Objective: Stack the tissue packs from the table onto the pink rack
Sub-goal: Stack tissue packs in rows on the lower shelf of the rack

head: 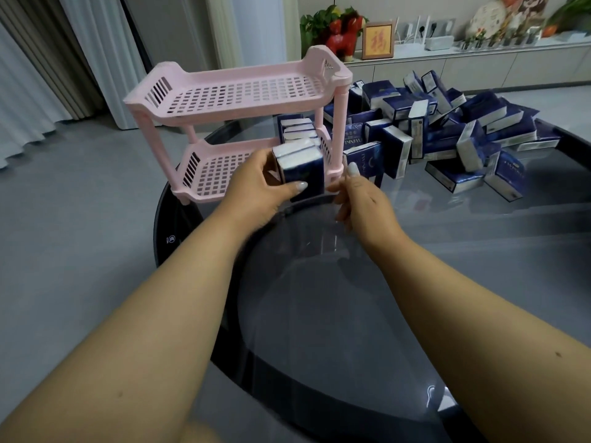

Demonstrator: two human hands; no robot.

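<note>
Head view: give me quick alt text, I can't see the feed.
The left hand grips tissue packs at the right end of the pink rack's lower shelf, beside packs already there. The right hand hovers open alongside, and a loose pile of packs covers the glass table to the right.

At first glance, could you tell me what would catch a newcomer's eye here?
The pink rack stands at the glass table's left edge, its top shelf bare. The left hand grips tissue packs at the lower shelf's near end. A jumbled heap of blue packs lies to the right.
</note>
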